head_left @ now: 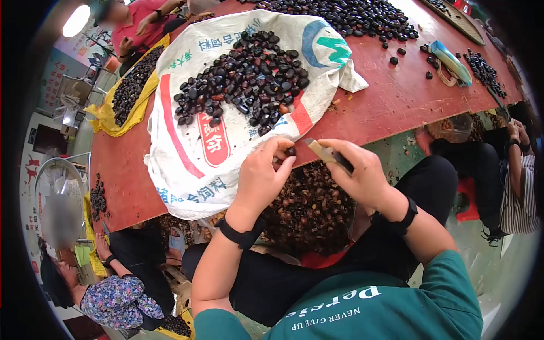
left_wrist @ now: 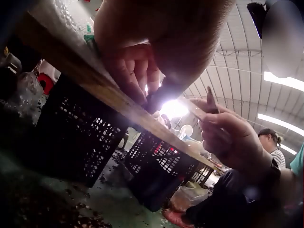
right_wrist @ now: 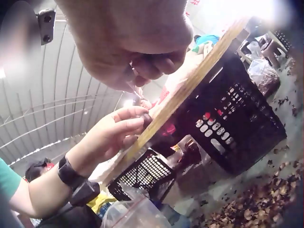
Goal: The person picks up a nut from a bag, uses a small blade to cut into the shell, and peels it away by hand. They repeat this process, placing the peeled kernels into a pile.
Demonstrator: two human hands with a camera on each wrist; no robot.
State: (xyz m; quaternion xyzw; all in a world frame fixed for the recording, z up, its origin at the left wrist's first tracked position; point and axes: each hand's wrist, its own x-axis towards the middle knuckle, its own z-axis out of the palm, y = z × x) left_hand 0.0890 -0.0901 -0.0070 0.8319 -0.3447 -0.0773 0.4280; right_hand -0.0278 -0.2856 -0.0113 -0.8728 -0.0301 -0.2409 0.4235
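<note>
My left hand (head_left: 262, 173) pinches a dark, shiny nut (head_left: 290, 151) between thumb and fingers, just past the table's near edge. Close on its right, my right hand (head_left: 362, 174) grips a short knife (head_left: 323, 152), its blade pointing toward the nut with a small gap between. In the right wrist view the nut (right_wrist: 147, 119) shows at the left fingertips. Beyond both hands a heap of similar dark nuts (head_left: 243, 85) lies on a white printed sack (head_left: 184, 127). Below them is a mass of brown shells and peelings (head_left: 309, 207).
The red table (head_left: 391, 110) carries a larger nut pile (head_left: 362, 20) at the back and a blue packet (head_left: 452, 62) at right. A yellow sack (head_left: 105, 116) with nuts lies at left. Other people sit around the table. Black crates (right_wrist: 228, 118) stand beneath it.
</note>
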